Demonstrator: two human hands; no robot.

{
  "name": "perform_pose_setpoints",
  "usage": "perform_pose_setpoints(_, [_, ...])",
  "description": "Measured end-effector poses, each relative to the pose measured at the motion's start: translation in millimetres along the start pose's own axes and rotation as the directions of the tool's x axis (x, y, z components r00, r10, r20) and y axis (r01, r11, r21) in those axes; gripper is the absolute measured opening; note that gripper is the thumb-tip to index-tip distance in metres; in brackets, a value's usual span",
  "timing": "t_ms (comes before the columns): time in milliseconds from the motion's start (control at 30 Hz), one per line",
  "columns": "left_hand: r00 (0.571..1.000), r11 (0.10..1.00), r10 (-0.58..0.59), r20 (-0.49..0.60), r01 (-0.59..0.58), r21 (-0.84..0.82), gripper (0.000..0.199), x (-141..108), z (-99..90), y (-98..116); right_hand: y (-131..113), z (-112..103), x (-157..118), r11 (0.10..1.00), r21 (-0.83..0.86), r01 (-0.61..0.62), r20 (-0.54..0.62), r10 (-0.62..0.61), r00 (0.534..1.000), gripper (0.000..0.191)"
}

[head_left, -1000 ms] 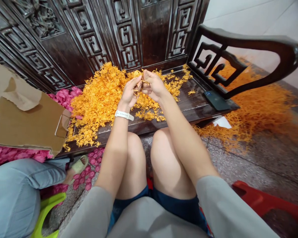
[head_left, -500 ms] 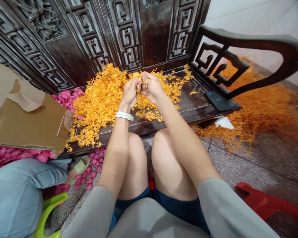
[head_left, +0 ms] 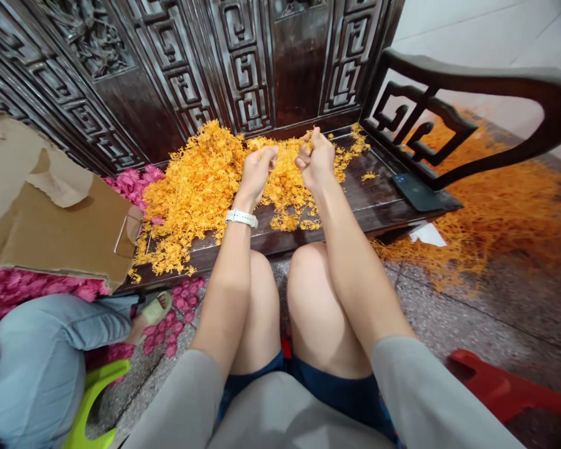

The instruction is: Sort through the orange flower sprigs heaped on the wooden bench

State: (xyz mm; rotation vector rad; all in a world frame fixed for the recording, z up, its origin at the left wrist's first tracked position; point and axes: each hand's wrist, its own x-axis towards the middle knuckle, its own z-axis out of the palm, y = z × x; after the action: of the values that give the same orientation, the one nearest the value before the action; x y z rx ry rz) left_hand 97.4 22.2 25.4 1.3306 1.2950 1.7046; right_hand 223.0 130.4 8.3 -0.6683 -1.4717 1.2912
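Observation:
Over the dark wooden bench [head_left: 355, 215], my two hands are apart, both with curled fingers. My left hand [head_left: 257, 169], below a white wristband [head_left: 241, 217], is closed in a pinch; whatever sits between its fingertips is too small to make out. My right hand [head_left: 318, 161] is pinched too, thumb up, and a bit of yellow-orange shows at its fingers, seemingly a small artificial flower piece [head_left: 310, 146]. Behind and beside both hands spreads a heap of frilly yellow-orange artificial flower pieces [head_left: 201, 181], with thinner scatter toward the right.
A cardboard box [head_left: 65, 218] stands at left beside pink flowers [head_left: 131, 184]. A phone [head_left: 417, 192] lies by the carved armrest [head_left: 477, 81]. Orange strands [head_left: 505, 206] pile at right. A person in jeans [head_left: 42, 355] sits near a green stool [head_left: 91, 399]; a red stool [head_left: 505, 383] is at right.
My hands, together at the fingertips before with an orange piece between them, have drawn apart. The right hand moved right and turned its thumb upward. The view shifted slightly.

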Motion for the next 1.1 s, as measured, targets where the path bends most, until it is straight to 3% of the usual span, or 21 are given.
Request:
perform_pose_setpoints(100, [1.0, 0.979, 0.002, 0.011, -0.004, 0.202, 0.047, -2.5, -6.9, -8.1, 31.0, -18.0, 9.7, 0.957, -0.288, 0.03, -0.094, -0.06, 0.994, 0.075])
perform_pose_setpoints(233, [1.0, 0.895, 0.022, -0.001, -0.02, 0.446, 0.042, -7.5, -18.9, -14.1, 45.5, -32.9, 7.0, 0.817, -0.565, -0.114, -0.226, -0.021, 0.974, 0.075])
perform_pose_setpoints(300, [0.999, 0.842, 0.031, 0.027, -0.041, 0.539, 0.044, -8.1, -20.6, -16.9, 34.4, -29.0, -1.1, 0.828, -0.56, -0.028, -0.148, -0.067, 0.987, 0.074])
perform_pose_setpoints(433, [0.994, 0.77, 0.037, 0.105, -0.096, 0.63, 0.039, -8.1, -15.5, -21.4, -1.6, -5.4, -20.4, 0.895, -0.384, 0.228, 0.202, -0.16, 0.966, 0.062])
perform_pose_setpoints(500, [0.988, 0.761, 0.029, 0.153, -0.121, 0.638, 0.036, -8.4, -12.2, -22.8, -14.5, 5.5, -27.5, 0.882, -0.394, 0.258, 0.291, -0.146, 0.946, 0.047])
perform_pose_setpoints(567, [0.984, 0.775, -0.001, 0.179, -0.113, 0.622, 0.039, -8.0, -10.4, -23.9, -23.2, 13.8, -33.0, 0.836, -0.468, 0.288, 0.308, -0.151, 0.939, 0.032])
perform_pose_setpoints(700, [0.993, 0.875, 0.002, 0.122, -0.061, 0.481, 0.043, -4.4, -11.1, -22.6, -42.2, 30.0, -47.1, 0.677, -0.61, 0.412, 0.322, -0.264, 0.909, 0.016])
perform_pose_setpoints(833, [0.998, 0.95, 0.011, 0.055, -0.028, 0.311, 0.046, -1.0, -10.5, -12.1, -65.2, 43.8, -61.4, 0.563, -0.644, 0.517, 0.399, -0.329, 0.856, 0.019])
perform_pose_setpoints(1000, [0.997, 0.958, 0.077, -0.004, -0.073, 0.277, 0.044, -0.2, -5.4, 0.6, -77.9, 46.0, -67.5, 0.556, -0.634, 0.537, 0.401, -0.358, 0.843, 0.032])
perform_pose_setpoints(1100, [1.0, 0.972, 0.013, -0.016, -0.009, 0.234, 0.04, -1.6, -7.8, -1.4, -97.0, 53.3, -83.5, 0.557, -0.619, 0.553, 0.353, -0.432, 0.83, 0.038])
